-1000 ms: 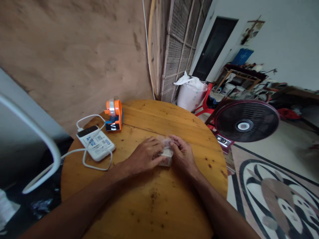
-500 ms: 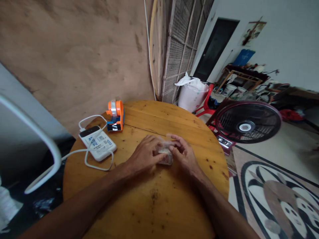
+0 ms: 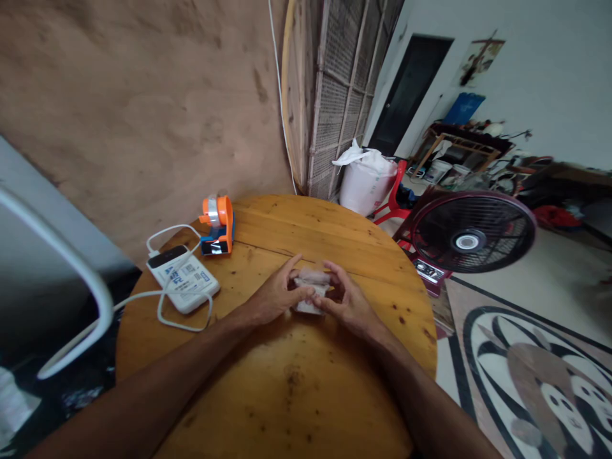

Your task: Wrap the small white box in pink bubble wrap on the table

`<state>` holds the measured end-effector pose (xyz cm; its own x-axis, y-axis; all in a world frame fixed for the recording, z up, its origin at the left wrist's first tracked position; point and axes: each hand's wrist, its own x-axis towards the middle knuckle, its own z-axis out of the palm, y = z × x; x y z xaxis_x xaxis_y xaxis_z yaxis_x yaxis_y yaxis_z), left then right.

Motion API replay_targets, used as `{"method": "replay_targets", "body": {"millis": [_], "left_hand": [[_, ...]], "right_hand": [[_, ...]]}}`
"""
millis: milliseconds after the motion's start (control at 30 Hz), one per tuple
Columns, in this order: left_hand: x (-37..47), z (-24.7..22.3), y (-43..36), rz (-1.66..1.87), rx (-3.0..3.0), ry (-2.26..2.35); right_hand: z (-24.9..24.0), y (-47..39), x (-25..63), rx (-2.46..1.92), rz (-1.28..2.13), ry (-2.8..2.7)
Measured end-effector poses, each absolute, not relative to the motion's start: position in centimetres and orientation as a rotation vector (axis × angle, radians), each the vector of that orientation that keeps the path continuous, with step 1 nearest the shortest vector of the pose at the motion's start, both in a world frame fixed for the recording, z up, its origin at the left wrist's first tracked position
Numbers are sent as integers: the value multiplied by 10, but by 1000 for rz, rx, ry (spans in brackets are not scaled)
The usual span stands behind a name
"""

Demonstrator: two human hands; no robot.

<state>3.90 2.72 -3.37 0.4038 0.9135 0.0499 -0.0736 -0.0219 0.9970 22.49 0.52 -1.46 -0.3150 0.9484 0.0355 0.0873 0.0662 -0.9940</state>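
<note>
Round and made of yellow-brown wood, the surface (image 3: 291, 382) fills the lower middle of the frame, with a white rectangular power bank (image 3: 184, 280) and an orange-and-blue plastic tape dispenser (image 3: 217, 223) toward its left side. At the frame's centre, just below the middle, the left hand (image 3: 280, 294) and right hand (image 3: 351, 303) clasp a small, whitish, clear-wrapped packet (image 3: 310, 280) between them, fingers curled around its sides.

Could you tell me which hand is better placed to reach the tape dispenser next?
Probably the left hand: it's nearer the tape dispenser, while the right hand sits beyond the small package.
</note>
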Motion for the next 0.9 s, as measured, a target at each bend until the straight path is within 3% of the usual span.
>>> {"method": "replay_targets", "body": {"millis": [267,533,900], "left_hand": [[45,-29,24,1036,1245,857],[42,-25,25,1020,1307,976],[34,-20,24,897,1481,933]], "right_hand": [[-19,8,223,-1102,1311,-1483],[-24,5,223,-1177,1003,-1698],[-33,8,228,-1163,1001,-1652]]}}
